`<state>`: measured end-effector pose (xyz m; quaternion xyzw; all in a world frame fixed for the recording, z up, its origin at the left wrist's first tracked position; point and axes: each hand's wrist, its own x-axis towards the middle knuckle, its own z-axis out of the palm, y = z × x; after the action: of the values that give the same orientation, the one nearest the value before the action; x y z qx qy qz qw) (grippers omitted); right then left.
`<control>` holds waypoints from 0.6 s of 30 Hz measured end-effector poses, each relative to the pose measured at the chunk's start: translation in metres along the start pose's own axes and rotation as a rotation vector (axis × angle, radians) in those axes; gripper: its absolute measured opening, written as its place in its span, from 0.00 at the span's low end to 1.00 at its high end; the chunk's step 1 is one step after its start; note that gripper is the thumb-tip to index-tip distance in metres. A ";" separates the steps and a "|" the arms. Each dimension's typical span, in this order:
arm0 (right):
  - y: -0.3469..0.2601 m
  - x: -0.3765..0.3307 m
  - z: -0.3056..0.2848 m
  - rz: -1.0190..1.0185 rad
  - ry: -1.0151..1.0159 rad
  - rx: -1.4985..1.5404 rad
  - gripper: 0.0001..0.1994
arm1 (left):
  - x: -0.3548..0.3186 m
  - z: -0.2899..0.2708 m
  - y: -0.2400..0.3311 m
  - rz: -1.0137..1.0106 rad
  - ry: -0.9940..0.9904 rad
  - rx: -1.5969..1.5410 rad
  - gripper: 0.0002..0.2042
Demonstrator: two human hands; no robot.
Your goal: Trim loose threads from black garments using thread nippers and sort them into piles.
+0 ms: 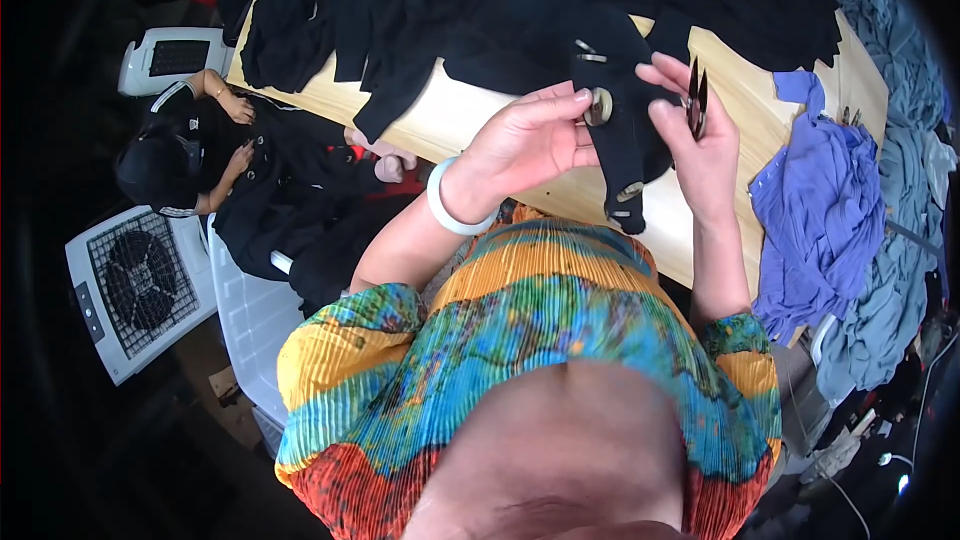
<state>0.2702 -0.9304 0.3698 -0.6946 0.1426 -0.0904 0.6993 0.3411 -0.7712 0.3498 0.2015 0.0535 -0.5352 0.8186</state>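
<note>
A black garment strip point(618, 140) with several large, pale greenish buttons hangs over the table's near edge. My left hand point(525, 140) pinches its left side, the thumb resting at one button point(599, 107). A white band circles that wrist. In my right hand point(705, 155) a pair of dark thread snips point(697, 105) is held against the fingers, blades pointing up. The right thumb and fingertips are beside the strip's right edge; whether they touch the cloth I cannot tell. Lower on the strip sits another button point(630, 192).
More black garments point(450, 10) cover the far side of the wooden table point(450, 105). Purple cloth point(820, 210) hangs at the right, beside grey-blue fabric point(880, 290). On the left a person point(170, 155) handles black clothing above a translucent bin point(250, 310), near a fan unit point(140, 285).
</note>
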 end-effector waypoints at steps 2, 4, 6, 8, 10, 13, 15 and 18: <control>-0.003 -0.006 -0.004 -0.131 -0.136 -0.121 0.18 | 0.000 -0.001 0.000 0.010 0.021 -0.009 0.07; 0.008 -0.003 0.005 -0.351 -0.148 -0.186 0.15 | 0.002 -0.003 -0.003 0.022 -0.062 -0.037 0.06; 0.008 -0.004 0.008 -0.331 -0.090 -0.299 0.14 | 0.005 0.000 -0.008 0.041 0.042 -0.007 0.03; 0.012 -0.003 0.008 -0.383 -0.034 -0.301 0.12 | 0.008 -0.002 -0.009 0.042 0.119 0.001 0.04; 0.014 -0.004 0.006 -0.438 0.005 -0.427 0.12 | 0.008 -0.002 -0.009 0.053 0.154 0.006 0.06; 0.012 -0.005 0.003 -0.534 -0.011 -0.535 0.14 | 0.006 -0.005 -0.007 0.050 0.179 0.122 0.05; 0.009 -0.005 0.001 -0.550 -0.032 -0.572 0.15 | 0.002 -0.002 -0.003 0.058 0.125 0.248 0.03; 0.002 -0.003 -0.004 -0.599 -0.070 -0.584 0.16 | 0.001 -0.004 0.001 0.068 0.048 0.283 0.02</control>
<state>0.2663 -0.9328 0.3685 -0.8770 -0.0699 -0.2220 0.4204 0.3430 -0.7700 0.3457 0.3293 -0.0098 -0.5043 0.7982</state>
